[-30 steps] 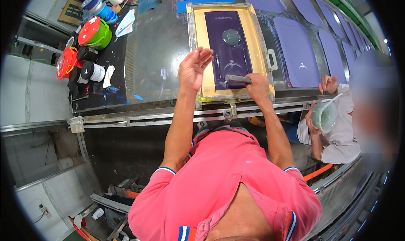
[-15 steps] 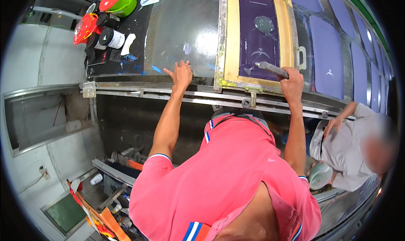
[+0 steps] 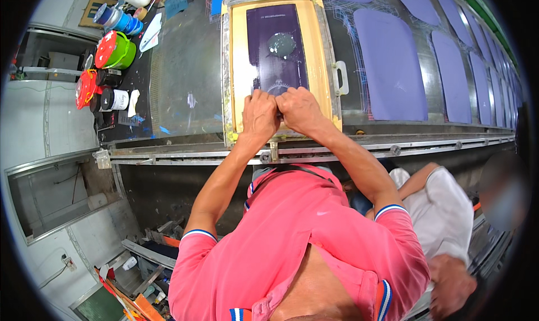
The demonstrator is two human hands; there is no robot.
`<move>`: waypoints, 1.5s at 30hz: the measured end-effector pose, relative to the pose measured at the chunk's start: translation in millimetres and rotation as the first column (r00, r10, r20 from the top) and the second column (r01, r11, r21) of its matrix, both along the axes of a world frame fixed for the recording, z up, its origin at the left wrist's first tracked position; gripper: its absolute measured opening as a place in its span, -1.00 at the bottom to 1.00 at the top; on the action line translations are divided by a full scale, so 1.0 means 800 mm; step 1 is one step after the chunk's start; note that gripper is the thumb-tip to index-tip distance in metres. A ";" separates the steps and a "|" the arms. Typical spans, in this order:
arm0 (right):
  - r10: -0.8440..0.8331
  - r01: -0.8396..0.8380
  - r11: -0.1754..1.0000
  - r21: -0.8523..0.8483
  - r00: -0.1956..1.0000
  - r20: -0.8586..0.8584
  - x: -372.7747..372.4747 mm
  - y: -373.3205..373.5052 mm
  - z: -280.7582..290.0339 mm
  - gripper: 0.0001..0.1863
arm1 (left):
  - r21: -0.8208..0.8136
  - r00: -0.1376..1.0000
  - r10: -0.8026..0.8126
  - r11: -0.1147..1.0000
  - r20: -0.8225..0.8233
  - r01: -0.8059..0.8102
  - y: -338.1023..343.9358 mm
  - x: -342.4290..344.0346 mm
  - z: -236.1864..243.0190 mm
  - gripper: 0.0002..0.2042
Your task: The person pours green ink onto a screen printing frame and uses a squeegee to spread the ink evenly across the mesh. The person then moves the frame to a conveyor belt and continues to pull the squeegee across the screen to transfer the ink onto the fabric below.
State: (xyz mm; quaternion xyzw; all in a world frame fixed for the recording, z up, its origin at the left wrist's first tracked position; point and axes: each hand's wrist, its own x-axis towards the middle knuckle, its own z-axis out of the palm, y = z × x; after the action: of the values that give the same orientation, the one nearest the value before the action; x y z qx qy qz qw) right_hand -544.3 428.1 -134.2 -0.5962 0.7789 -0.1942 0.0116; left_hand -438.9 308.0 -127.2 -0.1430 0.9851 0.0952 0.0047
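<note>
**Left hand (image 3: 261, 112) and right hand (image 3: 298, 108) side by side over the near end of the frame (image 3: 227, 68)**

I see the left hand with its fingers bent downward and lying close to each other. The right hand is beside it, its fingers also curled in, the knuckles up. The two seem to touch at the thumb side. Whatever they grip is hidden below them, so I cannot tell if the fingers are clamped on something.

Around them, I go from the left. On the table (image 3: 188, 68) stand a red-lidded tub (image 3: 85, 89), a black jar with a white label (image 3: 115, 99) and a green bucket (image 3: 122, 52) with a red lid; all are well apart from the hands. In the middle, the frame lies on the table, around a dark purple panel (image 3: 278, 71). A glossy blob (image 3: 281, 44) sits on this panel, beyond the hands, and the hands partly cover a pale arched motif (image 3: 279, 87) from my view. On the right side of the frame is a white handle (image 3: 340, 78). Further right, lilac sheets (image 3: 390, 68) lie in rows. A metal rail (image 3: 213, 156) runs along the near edge, under the forearms. At the lower right, a co-worker (image 3: 443, 208) in a pale shirt is near the right arm.
</note>
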 end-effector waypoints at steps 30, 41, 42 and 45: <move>-0.565 0.801 0.512 0.309 0.043 0.824 -0.184 0.058 -0.080 -0.85 | 0.230 0.952 0.063 0.973 -0.300 0.008 -0.080 -0.160 -0.075 -0.62; -0.666 0.814 0.458 0.358 0.047 0.745 -0.187 0.065 -0.095 -0.72 | 0.092 0.853 0.035 0.996 -0.521 0.016 -0.164 -0.246 -0.122 -0.69; -0.661 0.810 0.456 0.370 0.029 0.750 -0.187 0.063 -0.093 -0.73 | 0.079 0.841 0.031 0.997 -0.541 0.014 -0.176 -0.259 -0.124 -0.69; -0.672 0.802 0.449 0.393 0.013 0.740 -0.186 0.061 -0.091 -0.73 | 0.058 0.810 0.017 0.998 -0.586 0.021 -0.214 -0.302 -0.124 -0.67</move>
State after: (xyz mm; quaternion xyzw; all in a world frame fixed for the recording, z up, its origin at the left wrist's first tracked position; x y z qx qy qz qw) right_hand -693.1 476.9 -207.2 0.0738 0.8432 -0.4786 0.2334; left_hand -680.3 137.0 -226.5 -0.1054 0.9353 0.1651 -0.2946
